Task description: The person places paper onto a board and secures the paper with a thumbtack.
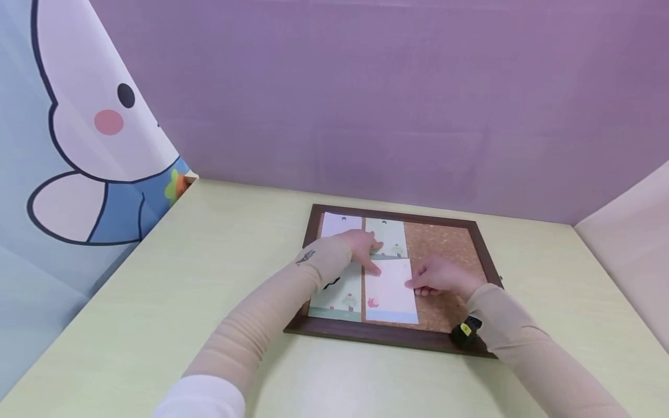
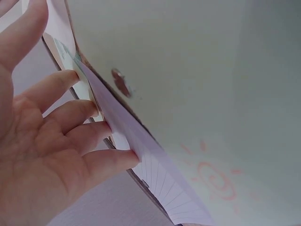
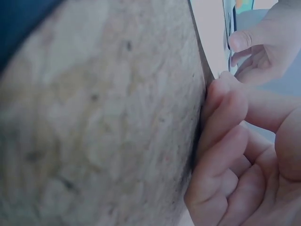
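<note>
A pale pink sheet of note paper (image 1: 391, 290) with a blue lower edge lies over the cork board (image 1: 439, 238), lower middle. My right hand (image 1: 439, 276) pinches its right edge between thumb and fingers; the right wrist view shows the paper's corner (image 3: 210, 42) at those fingertips. My left hand (image 1: 362, 247) is spread, thumb on the pink sheet's upper left and fingers over the green sheet (image 1: 392, 237) above it. In the left wrist view, the left fingers (image 2: 120, 159) are extended and touch the papers. A pin (image 1: 384, 222) sits at the green sheet's top.
A dark wooden frame (image 1: 366, 332) surrounds the board on a pale table (image 1: 209, 244). A lilac sheet (image 1: 334, 225) and another green sheet (image 1: 334, 302) occupy its left column. A black and yellow round object (image 1: 463, 333) is by the right wrist. A purple curtain (image 1: 392, 104) stands behind.
</note>
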Available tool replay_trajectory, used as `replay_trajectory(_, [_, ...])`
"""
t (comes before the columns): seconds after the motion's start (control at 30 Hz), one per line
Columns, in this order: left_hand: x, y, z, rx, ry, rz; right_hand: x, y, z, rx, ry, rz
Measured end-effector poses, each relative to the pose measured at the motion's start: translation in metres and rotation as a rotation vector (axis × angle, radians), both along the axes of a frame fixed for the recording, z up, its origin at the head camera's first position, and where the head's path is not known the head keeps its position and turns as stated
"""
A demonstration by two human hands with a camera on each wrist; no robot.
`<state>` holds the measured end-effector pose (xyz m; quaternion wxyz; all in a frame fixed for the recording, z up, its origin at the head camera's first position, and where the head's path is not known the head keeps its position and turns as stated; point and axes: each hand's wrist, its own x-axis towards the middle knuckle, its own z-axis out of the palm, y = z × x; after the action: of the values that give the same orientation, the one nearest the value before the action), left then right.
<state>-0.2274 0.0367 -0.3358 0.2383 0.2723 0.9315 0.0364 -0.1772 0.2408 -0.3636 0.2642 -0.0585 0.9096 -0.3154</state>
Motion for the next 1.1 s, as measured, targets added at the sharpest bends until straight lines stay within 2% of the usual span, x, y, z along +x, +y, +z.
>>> replay_trajectory(0.2, [0.0015, 0.0000, 0.0003, 0.005, 0.005, 0.019, 0.0023, -0.0032, 0.0016, 0.012, -0.010, -0.008])
replay_trajectory(0.57, [0.0002, 0.0002, -0.0028, 0.010, 0.025, 0.001, 0.0064, -0.0058, 0.0056, 0.044, -0.019, 0.034])
replay_trajectory(0.73, [0.0015, 0.0004, -0.0027, 0.010, 0.024, 0.013, 0.0067, -0.0070, 0.0066, 0.085, -0.018, 0.046])
replay_trajectory(1.1, [0.0031, -0.0007, -0.0019, 0.030, -0.005, 0.028, 0.0067, -0.0085, 0.0060, 0.103, -0.009, 0.043])
